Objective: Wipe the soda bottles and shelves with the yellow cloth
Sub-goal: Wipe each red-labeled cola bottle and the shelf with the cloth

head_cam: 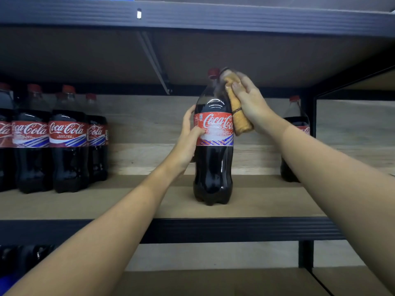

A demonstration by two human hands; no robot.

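Observation:
A large cola bottle (213, 167) with a red cap and red label stands upright near the front of the wooden shelf (149, 201). My left hand (189, 137) grips its left side at the label, thumb across the front. My right hand (250, 103) holds the yellow cloth (238, 112) against the bottle's right shoulder and neck. The cloth hangs down beside the label.
Several cola bottles (68, 137) stand in rows at the shelf's left end. One more bottle (296, 129) stands at the back right, partly behind my right arm. A dark metal beam (192, 16) carries the shelf above; a black upright (311, 116) is on the right.

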